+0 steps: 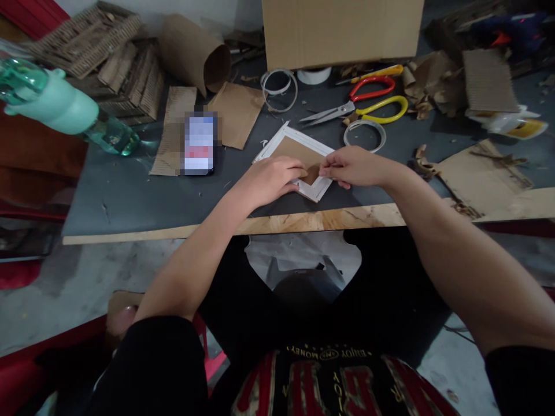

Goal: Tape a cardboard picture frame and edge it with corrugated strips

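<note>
A square piece of brown cardboard [295, 151] with white strips along its edges lies near the front of the table, one corner towards me. My left hand [277, 176] grips its near left side, with the fingers reaching over the white border. At the right side, the thumb and fingers of my right hand [349, 166] are pinched together over the white strip [323, 188]. Whatever is between those fingertips is too small to make out. Just behind my right hand lies a roll of clear tape [365, 136].
Scissors with red and yellow handles [347, 110] lie behind the cardboard, beside another tape ring [280, 91]. A phone [199, 144] and a green bottle [65, 107] are at left. Cardboard scraps [485, 173] lie at right; a large box [342, 32] stands at the back.
</note>
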Motion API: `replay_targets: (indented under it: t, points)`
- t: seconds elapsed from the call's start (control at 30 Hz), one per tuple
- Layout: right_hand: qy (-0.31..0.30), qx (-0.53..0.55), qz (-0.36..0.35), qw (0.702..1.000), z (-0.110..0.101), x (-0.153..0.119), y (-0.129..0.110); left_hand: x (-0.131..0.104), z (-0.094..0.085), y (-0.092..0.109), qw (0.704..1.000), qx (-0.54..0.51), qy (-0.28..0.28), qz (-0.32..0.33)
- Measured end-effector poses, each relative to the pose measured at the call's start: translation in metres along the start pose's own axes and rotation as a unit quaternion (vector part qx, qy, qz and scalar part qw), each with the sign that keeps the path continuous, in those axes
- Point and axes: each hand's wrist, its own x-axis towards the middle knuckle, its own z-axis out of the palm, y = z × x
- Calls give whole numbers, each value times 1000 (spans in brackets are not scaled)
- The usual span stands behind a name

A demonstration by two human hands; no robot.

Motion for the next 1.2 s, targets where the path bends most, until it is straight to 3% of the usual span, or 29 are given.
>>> replay_targets:
  t: [0.3,0.53,0.83,1.03,1.2]
  points:
    - [14,-49,16,999,-1,-4,-12,0,2,1,1000,22,8,0]
    - [28,-64,-2,998,2,-3,-8,1,5,0,998,44,11,43]
    - [45,-113,-12,993,5,-5,-10,1,6,1,999,28,-10,22]
    - [153,-164,-15,974,15,2,2,0,5,3,999,25,-15,18]
    - [174,-151,-8,973,15,6,8,1,6,5,1000,21,-7,8]
